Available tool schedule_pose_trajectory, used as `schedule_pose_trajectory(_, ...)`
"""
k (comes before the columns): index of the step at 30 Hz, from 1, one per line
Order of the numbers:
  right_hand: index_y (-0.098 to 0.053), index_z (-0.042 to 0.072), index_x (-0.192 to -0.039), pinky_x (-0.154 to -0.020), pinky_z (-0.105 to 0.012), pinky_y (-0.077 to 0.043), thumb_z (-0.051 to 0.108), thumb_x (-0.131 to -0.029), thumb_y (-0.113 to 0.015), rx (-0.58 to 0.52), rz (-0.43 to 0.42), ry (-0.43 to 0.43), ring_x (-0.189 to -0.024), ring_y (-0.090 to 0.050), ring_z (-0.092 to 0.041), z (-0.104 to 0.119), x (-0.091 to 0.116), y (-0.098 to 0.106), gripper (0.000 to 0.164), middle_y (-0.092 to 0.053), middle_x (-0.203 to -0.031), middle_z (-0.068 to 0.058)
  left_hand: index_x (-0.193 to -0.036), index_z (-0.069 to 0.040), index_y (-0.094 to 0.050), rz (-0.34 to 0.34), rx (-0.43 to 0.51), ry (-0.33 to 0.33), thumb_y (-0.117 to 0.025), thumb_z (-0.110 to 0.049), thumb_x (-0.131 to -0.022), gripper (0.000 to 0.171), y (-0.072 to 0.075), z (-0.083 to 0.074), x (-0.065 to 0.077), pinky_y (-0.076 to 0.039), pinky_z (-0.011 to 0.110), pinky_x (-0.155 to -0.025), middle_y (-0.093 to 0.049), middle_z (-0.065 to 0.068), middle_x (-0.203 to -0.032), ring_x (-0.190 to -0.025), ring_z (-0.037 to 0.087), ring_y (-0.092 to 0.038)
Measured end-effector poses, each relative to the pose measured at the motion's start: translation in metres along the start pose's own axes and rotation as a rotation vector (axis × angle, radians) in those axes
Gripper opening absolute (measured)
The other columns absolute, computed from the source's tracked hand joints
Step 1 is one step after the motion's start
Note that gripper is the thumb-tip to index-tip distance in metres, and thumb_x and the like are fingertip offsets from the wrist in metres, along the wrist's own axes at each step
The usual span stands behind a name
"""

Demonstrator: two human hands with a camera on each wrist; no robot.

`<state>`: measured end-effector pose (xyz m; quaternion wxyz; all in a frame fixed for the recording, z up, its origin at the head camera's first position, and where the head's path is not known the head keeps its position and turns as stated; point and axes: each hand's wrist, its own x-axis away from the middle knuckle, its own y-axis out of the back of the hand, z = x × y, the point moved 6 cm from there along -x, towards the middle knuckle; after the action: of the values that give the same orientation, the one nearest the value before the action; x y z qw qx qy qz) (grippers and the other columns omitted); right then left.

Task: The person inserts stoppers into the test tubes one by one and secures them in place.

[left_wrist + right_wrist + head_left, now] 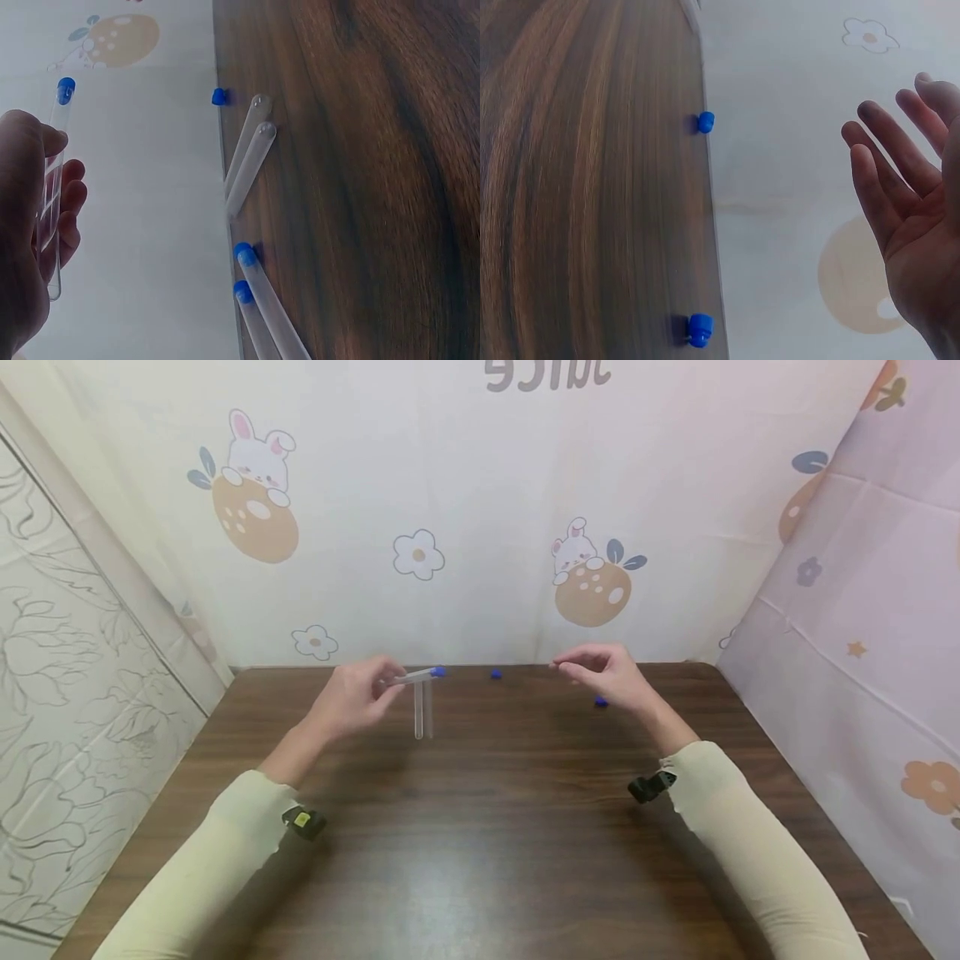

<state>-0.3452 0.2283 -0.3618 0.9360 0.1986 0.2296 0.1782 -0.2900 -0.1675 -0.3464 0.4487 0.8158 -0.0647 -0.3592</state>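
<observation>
My left hand (pixel 356 695) holds a clear test tube (pixel 413 677) with a blue cap on its end; fingers and thumb wrap round it in the left wrist view. Two uncapped test tubes (pixel 251 169) lie side by side on the table beyond that hand. Two blue-capped tubes (pixel 271 307) lie nearby, partly cut off by the frame. Off to the right, my right hand (pixel 606 677) is raised above the table with relaxed, slightly bent fingers and holds nothing. A loose blue cap (pixel 700 330) lies below it, and another blue cap (pixel 706 122) is farther left.
The brown wooden table (pixel 480 827) runs back to a patterned cloth (pixel 480 510) hanging behind it. More cloth (pixel 862 635) hangs along the right side, and a panel with line-drawn flowers (pixel 60 693) stands on the left.
</observation>
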Motion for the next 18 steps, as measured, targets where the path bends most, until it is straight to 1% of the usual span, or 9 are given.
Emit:
schedule_pose_trajectory(5, -0.080, -0.007, -0.123, -0.085, -0.024, -0.067, 0.006, -0.108, -0.073, 0.030, -0.006, -0.015, -0.101, -0.079, 0.003, -0.001, 0.000, 0.007, 0.021, -0.084, -0.111, 0.024, -0.112, -0.001, -0.077, -0.035, -0.007, -0.007, -0.079, -0.004, -0.099, 0.014, 0.003, 0.003, 0.001, -0.056, 0.032, -0.063, -0.084, 0.013, -0.093, -0.073, 0.025, -0.076)
schedule_pose_trajectory(8, -0.081, -0.006, -0.122, -0.085, -0.023, -0.066, 0.007, -0.108, -0.073, 0.053, -0.022, -0.018, -0.098, -0.079, 0.003, -0.001, -0.001, 0.011, 0.020, -0.086, -0.112, 0.016, -0.113, 0.000, -0.076, -0.037, -0.004, 0.000, -0.079, -0.005, -0.099, 0.015, 0.003, 0.003, -0.001, -0.058, 0.034, -0.063, -0.085, 0.015, -0.095, -0.074, 0.026, -0.077)
schedule_pose_trajectory(10, -0.081, -0.005, -0.121, -0.086, -0.022, -0.066, 0.008, -0.108, -0.073, 0.059, -0.035, -0.024, -0.098, -0.079, 0.003, -0.001, -0.003, 0.013, 0.020, -0.087, -0.114, 0.011, -0.114, 0.001, -0.075, -0.037, -0.010, 0.008, -0.079, -0.005, -0.099, 0.016, 0.003, 0.004, -0.002, -0.061, 0.037, -0.065, -0.085, 0.016, -0.096, -0.075, 0.028, -0.079)
schedule_pose_trajectory(12, -0.081, -0.004, -0.122, -0.086, -0.021, -0.066, 0.009, -0.109, -0.073, 0.056, -0.046, -0.029, -0.099, -0.080, 0.003, 0.000, -0.003, 0.015, 0.020, -0.088, -0.115, 0.007, -0.114, 0.002, -0.075, -0.035, -0.018, 0.024, -0.079, -0.005, -0.099, 0.017, 0.004, 0.005, -0.002, -0.061, 0.040, -0.067, -0.086, 0.017, -0.097, -0.075, 0.029, -0.079)
schedule_pose_trajectory(16, -0.081, -0.005, -0.123, -0.086, -0.018, -0.065, 0.009, -0.109, -0.073, 0.042, -0.064, -0.022, -0.102, -0.079, 0.003, 0.004, -0.006, 0.019, 0.021, -0.087, -0.115, 0.012, -0.116, 0.002, -0.075, -0.027, -0.033, 0.073, -0.078, -0.006, -0.100, 0.018, 0.006, 0.009, -0.002, -0.059, 0.040, -0.069, -0.086, 0.018, -0.100, -0.073, 0.029, -0.077)
schedule_pose_trajectory(18, -0.080, -0.005, -0.123, -0.087, -0.019, -0.066, 0.009, -0.108, -0.074, 0.045, -0.068, -0.018, -0.103, -0.079, 0.003, 0.006, -0.008, 0.020, 0.021, -0.087, -0.116, 0.014, -0.117, 0.002, -0.075, -0.024, -0.031, 0.099, -0.077, -0.007, -0.101, 0.019, 0.007, 0.012, -0.002, -0.058, 0.040, -0.069, -0.087, 0.019, -0.101, -0.073, 0.029, -0.076)
